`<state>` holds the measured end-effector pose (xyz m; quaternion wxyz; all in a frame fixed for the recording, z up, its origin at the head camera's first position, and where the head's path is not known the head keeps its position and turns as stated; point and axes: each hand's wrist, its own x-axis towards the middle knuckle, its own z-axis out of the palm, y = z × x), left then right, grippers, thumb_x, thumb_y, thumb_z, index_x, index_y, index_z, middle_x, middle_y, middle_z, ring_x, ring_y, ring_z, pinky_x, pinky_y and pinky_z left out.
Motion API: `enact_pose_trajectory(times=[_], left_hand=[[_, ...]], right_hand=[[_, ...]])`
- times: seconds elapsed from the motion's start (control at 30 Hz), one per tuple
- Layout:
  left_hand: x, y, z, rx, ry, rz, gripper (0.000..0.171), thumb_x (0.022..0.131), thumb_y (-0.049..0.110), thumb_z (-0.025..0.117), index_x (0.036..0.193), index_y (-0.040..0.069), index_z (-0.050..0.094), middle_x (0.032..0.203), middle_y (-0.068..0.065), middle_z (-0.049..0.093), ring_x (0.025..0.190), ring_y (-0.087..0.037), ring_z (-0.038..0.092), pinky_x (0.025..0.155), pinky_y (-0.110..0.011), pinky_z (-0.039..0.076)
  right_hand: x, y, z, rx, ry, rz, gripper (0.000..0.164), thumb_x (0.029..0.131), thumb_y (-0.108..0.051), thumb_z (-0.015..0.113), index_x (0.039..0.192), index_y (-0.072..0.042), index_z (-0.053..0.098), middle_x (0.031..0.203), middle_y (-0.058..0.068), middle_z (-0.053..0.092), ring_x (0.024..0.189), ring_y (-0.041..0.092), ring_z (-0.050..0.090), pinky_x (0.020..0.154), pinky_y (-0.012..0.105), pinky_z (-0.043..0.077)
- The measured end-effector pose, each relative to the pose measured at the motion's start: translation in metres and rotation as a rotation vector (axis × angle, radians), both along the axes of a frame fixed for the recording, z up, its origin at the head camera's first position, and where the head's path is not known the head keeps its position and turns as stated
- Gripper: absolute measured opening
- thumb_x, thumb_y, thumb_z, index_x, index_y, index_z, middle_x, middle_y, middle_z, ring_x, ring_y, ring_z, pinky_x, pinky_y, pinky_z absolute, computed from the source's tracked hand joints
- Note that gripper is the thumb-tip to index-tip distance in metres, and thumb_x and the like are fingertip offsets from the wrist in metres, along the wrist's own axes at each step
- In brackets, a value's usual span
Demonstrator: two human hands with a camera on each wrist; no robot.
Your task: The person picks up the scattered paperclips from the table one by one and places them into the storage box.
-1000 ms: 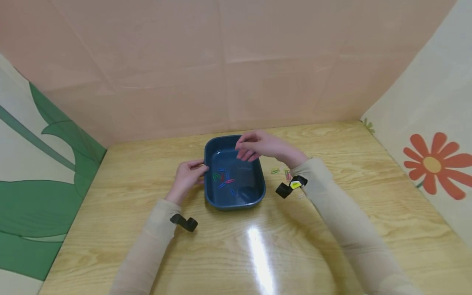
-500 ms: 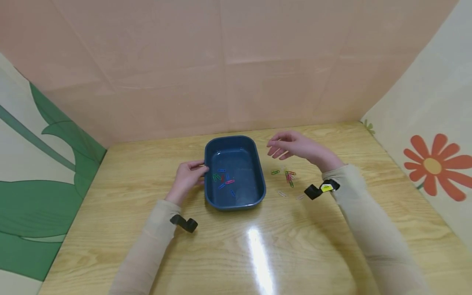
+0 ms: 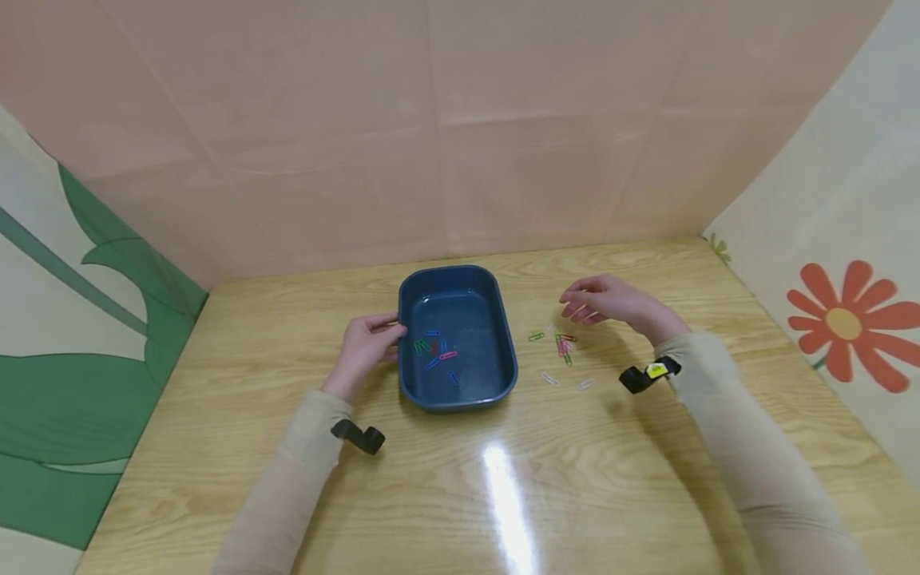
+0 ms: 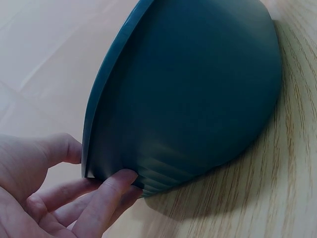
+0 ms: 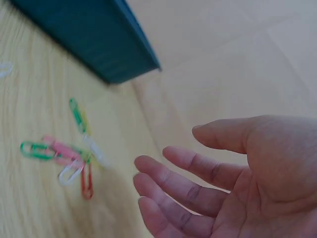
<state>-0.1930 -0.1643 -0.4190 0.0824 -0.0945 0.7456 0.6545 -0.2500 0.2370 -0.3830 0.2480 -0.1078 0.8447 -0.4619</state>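
On a wood-grain tabletop (image 3: 410,495) stands a blue rectangular tray (image 3: 470,319), pinched at one long side by the left hand (image 3: 365,347); the right hand (image 3: 612,302), fingers loosely parted, hovers near scattered paper clips (image 3: 564,348) (more clips (image 3: 448,354) lie inside the tray).

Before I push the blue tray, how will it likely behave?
The blue tray likely slides before it tips: wide and low on the tabletop. Its wall shows no bend at the left fingers, so probably stiff. Loose paper clips inside could shift.
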Motion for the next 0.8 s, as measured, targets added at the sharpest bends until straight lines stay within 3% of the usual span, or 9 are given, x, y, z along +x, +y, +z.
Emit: enact_pose_trajectory(times=[0.3,0.47,0.57,0.73,0.8], left_hand=[[0.001,0.000,0.004,0.024,-0.013,-0.020,0.039,0.089,0.008,0.064,0.127,-0.002,0.059,0.119,-0.023,0.062,0.098,-0.030,0.065,0.073,-0.037,0.058],[0.002,0.000,0.005,0.032,-0.018,-0.031,0.041,0.090,0.008,0.063,0.129,-0.002,0.057,0.121,-0.023,0.061,0.101,-0.032,0.064,0.074,-0.037,0.058],[0.000,0.000,0.000,0.027,-0.009,-0.018,0.040,0.089,0.009,0.064,0.127,0.000,0.059,0.118,-0.021,0.063,0.098,-0.029,0.065,0.073,-0.036,0.058],[0.001,0.001,0.001,0.014,0.002,-0.005,0.039,0.088,0.009,0.064,0.126,0.000,0.060,0.116,-0.020,0.065,0.096,-0.027,0.066,0.070,-0.035,0.059],[0.002,0.001,0.001,0.015,0.003,-0.004,0.039,0.088,0.009,0.064,0.126,0.000,0.060,0.116,-0.020,0.065,0.096,-0.028,0.065,0.070,-0.035,0.059]], right_hand=[[-0.010,0.006,-0.021,-0.007,0.035,-0.014,0.039,0.102,-0.021,0.047,0.125,0.010,0.051,0.113,0.026,0.061,0.102,0.037,0.057,0.091,0.047,0.048],[-0.018,0.005,-0.039,0.068,0.165,0.017,0.036,0.097,-0.028,0.056,0.120,0.000,0.059,0.113,0.016,0.062,0.103,0.029,0.056,0.093,0.041,0.045],[-0.019,0.002,-0.047,0.098,0.263,0.068,0.029,0.096,-0.026,0.060,0.113,-0.003,0.063,0.110,0.012,0.063,0.099,0.024,0.055,0.086,0.033,0.044],[-0.008,-0.012,-0.042,0.048,0.321,0.138,0.020,0.094,-0.011,0.061,0.107,0.004,0.063,0.103,0.016,0.063,0.093,0.028,0.053,0.077,0.031,0.045],[-0.003,-0.016,-0.040,0.022,0.343,0.152,0.018,0.093,-0.007,0.061,0.105,0.006,0.063,0.102,0.018,0.063,0.093,0.031,0.054,0.079,0.035,0.045]])
